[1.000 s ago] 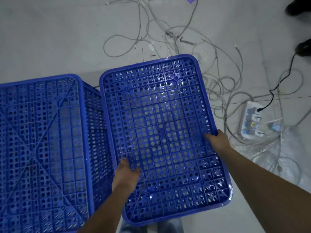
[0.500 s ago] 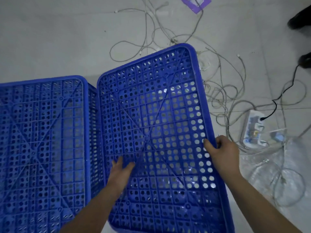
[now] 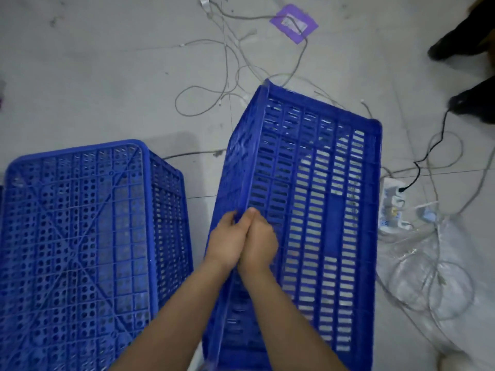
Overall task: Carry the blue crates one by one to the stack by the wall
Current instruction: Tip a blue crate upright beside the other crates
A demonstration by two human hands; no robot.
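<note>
A blue slotted crate (image 3: 316,199) stands tipped on its side in the middle of the view, its long slotted wall facing up. My left hand (image 3: 227,241) and my right hand (image 3: 261,241) are pressed together on the crate's upper left edge, both gripping that edge. A second blue crate (image 3: 75,236) sits upside down on the floor to the left, its perforated bottom facing up, apart from my hands.
Loose grey cables (image 3: 227,84) sprawl over the tiled floor beyond the crates. A white power strip (image 3: 392,204) with a black cord lies right of the tipped crate, beside clear plastic wrap (image 3: 434,285). A purple sheet (image 3: 294,22) lies far back. A person's dark shoes (image 3: 471,103) stand at the right edge.
The crate has turned from bottom-up onto its side. My hands came from its two sides together onto its upper left edge.
</note>
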